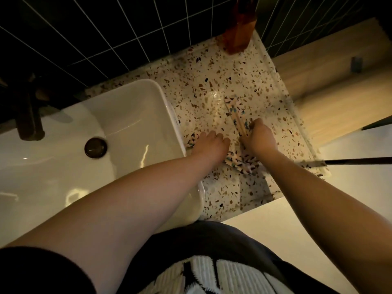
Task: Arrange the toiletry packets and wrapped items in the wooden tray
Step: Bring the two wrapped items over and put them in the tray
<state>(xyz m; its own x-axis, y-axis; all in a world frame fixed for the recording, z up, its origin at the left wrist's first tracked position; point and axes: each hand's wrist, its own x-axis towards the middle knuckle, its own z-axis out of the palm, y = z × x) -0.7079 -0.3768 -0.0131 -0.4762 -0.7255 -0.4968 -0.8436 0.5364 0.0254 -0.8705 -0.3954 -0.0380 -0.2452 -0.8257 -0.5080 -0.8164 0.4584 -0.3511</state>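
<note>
Several flat packets point(240, 163) with a speckled print lie on the terrazzo counter point(239, 81), partly under both hands. My left hand point(212, 144) rests palm down on them, fingers curled over one packet whose edge point(192, 141) shows at the left. My right hand point(259, 136) is closed on long thin wrapped items point(235, 115) that point away toward the back wall. A blurred orange-brown wooden object point(239, 28) stands at the back of the counter against the wall. I cannot tell whether it is the tray.
A white basin point(131, 115) with a dark drain point(95, 147) and dark tap point(28, 115) lies left of the hands. Dark tiled wall point(127, 28) runs behind. A pale wooden surface point(331, 81) and a dark rod point(358, 160) are to the right.
</note>
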